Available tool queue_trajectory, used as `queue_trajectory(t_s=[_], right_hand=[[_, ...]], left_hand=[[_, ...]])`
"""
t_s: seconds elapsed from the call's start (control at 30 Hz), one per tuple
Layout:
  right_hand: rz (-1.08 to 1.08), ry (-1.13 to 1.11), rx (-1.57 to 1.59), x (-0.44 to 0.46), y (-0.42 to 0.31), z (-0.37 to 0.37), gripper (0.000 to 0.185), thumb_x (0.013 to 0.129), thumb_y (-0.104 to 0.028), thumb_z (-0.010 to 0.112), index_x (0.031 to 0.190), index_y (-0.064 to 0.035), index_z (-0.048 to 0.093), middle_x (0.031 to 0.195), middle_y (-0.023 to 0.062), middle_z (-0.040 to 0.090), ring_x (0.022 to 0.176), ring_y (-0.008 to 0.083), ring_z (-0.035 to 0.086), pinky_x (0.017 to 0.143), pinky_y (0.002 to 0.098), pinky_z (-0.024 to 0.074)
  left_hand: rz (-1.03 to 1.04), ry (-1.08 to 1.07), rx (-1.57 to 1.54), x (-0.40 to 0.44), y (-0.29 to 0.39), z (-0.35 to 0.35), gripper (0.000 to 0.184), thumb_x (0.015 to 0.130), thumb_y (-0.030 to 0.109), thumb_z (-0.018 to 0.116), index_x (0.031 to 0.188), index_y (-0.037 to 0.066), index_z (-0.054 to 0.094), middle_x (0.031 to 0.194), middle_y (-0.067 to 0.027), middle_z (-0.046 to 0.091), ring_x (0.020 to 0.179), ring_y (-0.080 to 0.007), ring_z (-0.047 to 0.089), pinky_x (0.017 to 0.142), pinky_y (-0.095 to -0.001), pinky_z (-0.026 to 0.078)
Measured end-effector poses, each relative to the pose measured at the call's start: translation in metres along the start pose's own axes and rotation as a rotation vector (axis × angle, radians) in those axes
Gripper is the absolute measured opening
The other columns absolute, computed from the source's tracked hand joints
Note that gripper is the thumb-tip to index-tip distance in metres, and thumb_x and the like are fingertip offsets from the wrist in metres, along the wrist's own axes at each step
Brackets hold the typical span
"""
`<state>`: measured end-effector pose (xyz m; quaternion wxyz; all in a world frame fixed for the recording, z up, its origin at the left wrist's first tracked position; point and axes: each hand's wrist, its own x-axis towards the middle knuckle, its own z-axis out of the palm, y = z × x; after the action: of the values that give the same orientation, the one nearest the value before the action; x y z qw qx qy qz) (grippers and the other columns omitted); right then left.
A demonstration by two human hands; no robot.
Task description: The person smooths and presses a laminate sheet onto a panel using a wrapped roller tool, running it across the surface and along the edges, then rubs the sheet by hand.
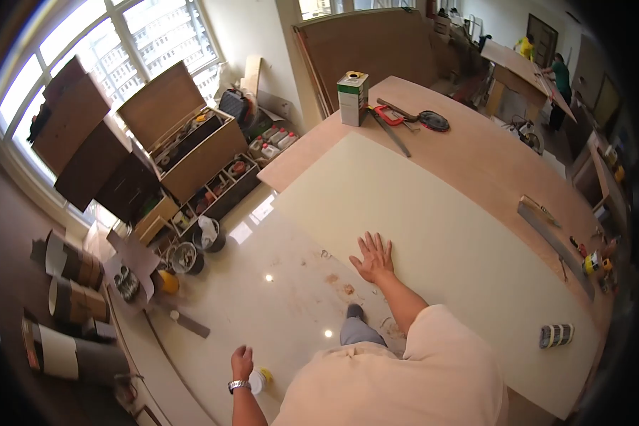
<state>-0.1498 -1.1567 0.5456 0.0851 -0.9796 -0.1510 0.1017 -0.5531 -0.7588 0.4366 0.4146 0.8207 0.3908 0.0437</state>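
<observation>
My right hand lies flat near the edge of a large cream board, its fingers spread, holding nothing. The board rests on a wide brownish wooden panel. My left hand, with a metal-band watch on the wrist, hangs low over the shiny floor. Its fingers are curled in, and nothing shows in them. Just beside that hand is a white and yellow container, partly hidden by my arm and body. A dark block-like bundle with light bands lies on the board at the right.
A metal can, a red-handled tool and a black round object stand at the panel's far end. A long metal strip lies along the right. An open wooden toolbox and buckets are at left. Two people work far back.
</observation>
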Motion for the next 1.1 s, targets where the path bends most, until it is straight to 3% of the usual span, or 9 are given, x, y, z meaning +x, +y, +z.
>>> queue_trajectory(t_s=[0.07, 0.2, 0.3, 0.37, 0.5, 0.63, 0.73, 0.93, 1.1], right_hand=[[-0.011, 0.004, 0.011, 0.022, -0.004, -0.006, 0.079, 0.105, -0.067, 0.034, 0.168, -0.0197, 0.026, 0.177, 0.0041, 0.014, 0.163, 0.0304, 0.006, 0.130, 0.0594, 0.0021], [0.015, -0.001, 0.028, 0.083, -0.010, -0.019, 0.079, 0.105, -0.067, 0.033, 0.168, -0.0201, 0.026, 0.177, 0.0036, 0.013, 0.163, 0.0296, 0.006, 0.130, 0.0595, 0.0030], [0.039, 0.002, 0.055, 0.143, -0.012, -0.030, 0.078, 0.105, -0.066, 0.033, 0.168, -0.0208, 0.026, 0.177, 0.0034, 0.013, 0.163, 0.0295, 0.006, 0.130, 0.0597, 0.0039], [0.017, -0.014, 0.067, 0.184, -0.008, -0.040, 0.077, 0.106, -0.066, 0.032, 0.168, -0.0209, 0.025, 0.177, 0.0033, 0.013, 0.163, 0.0299, 0.005, 0.130, 0.0598, 0.0041], [0.037, -0.012, 0.063, 0.250, 0.024, -0.052, 0.078, 0.106, -0.067, 0.031, 0.168, -0.0200, 0.024, 0.177, 0.0042, 0.013, 0.163, 0.0308, 0.005, 0.130, 0.0600, 0.0040], [0.228, 0.079, 0.125, 0.292, 0.055, -0.067, 0.081, 0.105, -0.067, 0.034, 0.168, -0.0158, 0.025, 0.177, 0.0077, 0.015, 0.163, 0.0311, 0.008, 0.130, 0.0599, 0.0043], [0.208, 0.290, 0.123, 0.310, 0.056, -0.083, 0.083, 0.104, -0.067, 0.038, 0.167, -0.0124, 0.028, 0.176, 0.0091, 0.015, 0.163, 0.0320, 0.010, 0.130, 0.0592, 0.0058], [0.144, 0.230, 0.065, 0.380, 0.068, -0.059, 0.087, 0.102, -0.069, 0.041, 0.164, -0.0084, 0.033, 0.174, 0.0114, 0.023, 0.161, 0.0335, 0.015, 0.130, 0.0574, 0.0106], [0.232, 0.367, 0.147, 0.459, 0.114, -0.083, 0.091, 0.094, -0.060, 0.064, 0.163, -0.0078, 0.035, 0.171, 0.0158, 0.030, 0.160, 0.0353, 0.022, 0.130, 0.0560, 0.0135]], left_hand=[[0.164, -0.089, 0.014, 0.026, 0.129, 0.010, 0.044, 0.100, 0.025, 0.068, 0.130, -0.007, 0.066, 0.122, -0.0263, 0.073, 0.109, -0.0352, 0.074, 0.092, -0.0393, 0.059], [0.506, -0.294, -0.070, 0.102, 0.293, 0.070, 0.038, 0.098, 0.017, 0.073, 0.129, -0.003, 0.066, 0.121, -0.0227, 0.073, 0.110, -0.0345, 0.072, 0.094, -0.0410, 0.057], [0.937, -0.226, 0.142, 0.158, 0.391, 0.102, 0.043, 0.096, 0.016, 0.074, 0.134, 0.000, 0.063, 0.136, -0.0234, 0.065, 0.124, -0.0384, 0.063, 0.102, -0.0458, 0.053], [0.999, -0.252, 0.193, 0.197, 0.427, 0.126, 0.052, 0.096, 0.019, 0.074, 0.142, 0.002, 0.057, 0.149, -0.0221, 0.056, 0.135, -0.0408, 0.053, 0.109, -0.0487, 0.047], [1.054, -0.213, 0.440, 0.262, 0.452, 0.174, 0.070, 0.099, 0.040, 0.069, 0.156, 0.007, 0.045, 0.166, -0.0186, 0.039, 0.151, -0.0437, 0.035, 0.122, -0.0554, 0.030], [0.899, -0.439, 0.752, 0.309, 0.456, 0.208, 0.083, 0.100, 0.063, 0.052, 0.163, 0.011, 0.037, 0.172, -0.0186, 0.028, 0.160, -0.0440, 0.017, 0.127, -0.0625, 0.008], [0.943, -0.425, 0.728, 0.333, 0.490, 0.228, 0.083, 0.099, 0.062, 0.054, 0.162, 0.011, 0.038, 0.172, -0.0182, 0.028, 0.160, -0.0433, 0.017, 0.127, -0.0619, 0.009], [1.060, -0.479, 0.724, 0.379, 0.530, 0.254, 0.083, 0.098, 0.064, 0.055, 0.161, 0.012, 0.040, 0.172, -0.0167, 0.028, 0.160, -0.0412, 0.018, 0.128, -0.0587, 0.011], [1.056, -0.481, 0.750, 0.384, 0.527, 0.257, 0.084, 0.097, 0.066, 0.055, 0.162, 0.015, 0.041, 0.172, -0.0147, 0.029, 0.160, -0.0393, 0.019, 0.129, -0.0582, 0.009]])
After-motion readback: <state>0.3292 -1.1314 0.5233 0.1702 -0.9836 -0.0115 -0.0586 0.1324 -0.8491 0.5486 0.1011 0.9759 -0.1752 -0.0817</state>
